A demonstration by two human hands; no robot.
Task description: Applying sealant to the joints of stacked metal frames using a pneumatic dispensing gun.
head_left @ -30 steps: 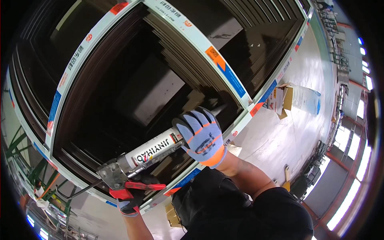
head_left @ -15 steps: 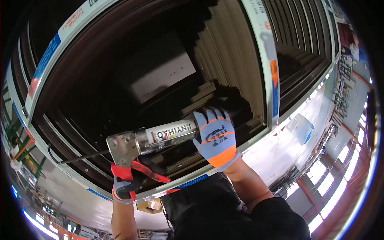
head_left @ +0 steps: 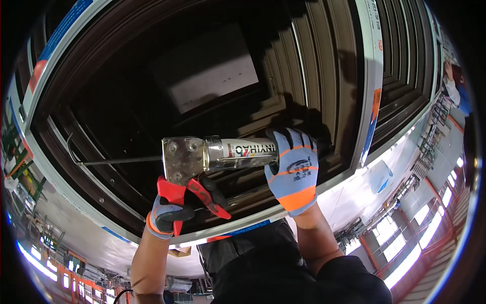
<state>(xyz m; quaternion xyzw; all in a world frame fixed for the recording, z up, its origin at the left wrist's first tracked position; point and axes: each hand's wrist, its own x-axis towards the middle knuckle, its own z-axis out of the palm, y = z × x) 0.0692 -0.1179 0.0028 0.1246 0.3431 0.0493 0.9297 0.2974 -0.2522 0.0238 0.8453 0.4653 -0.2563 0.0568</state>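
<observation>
A caulking gun [head_left: 183, 158] with a silver metal plate lies nearly level across my front, above a dark frame. Its red handle and trigger [head_left: 171, 192] hang down at the left, and my left hand [head_left: 163, 215], in a grey-blue glove with dark fingers, is wrapped round the handle. To the left runs a thin plunger rod [head_left: 124, 161] with a bent end. The printed sealant tube [head_left: 248, 153] points right. My right hand [head_left: 295, 169], in a matching glove with orange bands, is closed over the tube's far end; the tip is hidden beneath it.
Below the gun is a large dark panel with stepped mouldings, its pale taped border [head_left: 372, 76] curving round. A light rectangular patch [head_left: 217, 76] shows inside it. More ribbed dark panels [head_left: 405, 55] stand at right. Another person [head_left: 455, 88] is at the far right edge.
The caulking gun and both hands have shifted right and a little upward in the picture. The gun now lies more level. Both grips stay the same.
</observation>
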